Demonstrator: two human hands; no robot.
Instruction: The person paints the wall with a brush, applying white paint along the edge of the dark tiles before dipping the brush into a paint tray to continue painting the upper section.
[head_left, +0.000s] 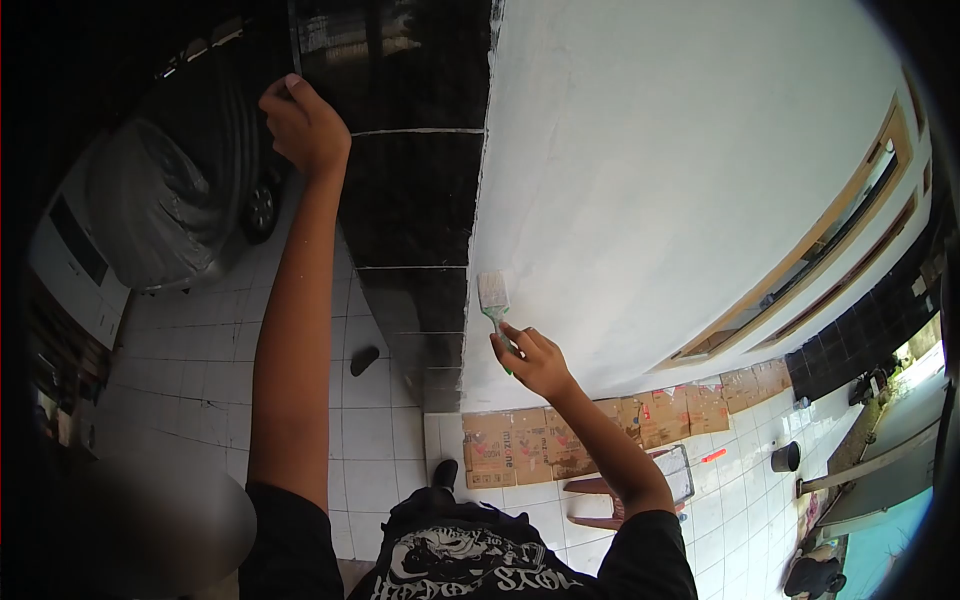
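My right hand (538,362) is closed around the greenish handle of a paintbrush (494,293). The brush's pale bristles point up against the white wall (640,200), just right of the rough paint line bordering the black tiles (415,200). High on the left, my left hand (308,128) is raised beside the outer edge of the black-tiled column. Its fingers are curled with the thumb on top; whether they grip the edge or something small is hidden.
Flattened cardboard (560,445) lines the wall's foot over white floor tiles (370,480). A reddish-brown stool (600,505) stands below my right arm. A black bucket (786,457) is farther right. Wood-framed windows (800,270) break the wall. A covered car (165,205) stands left.
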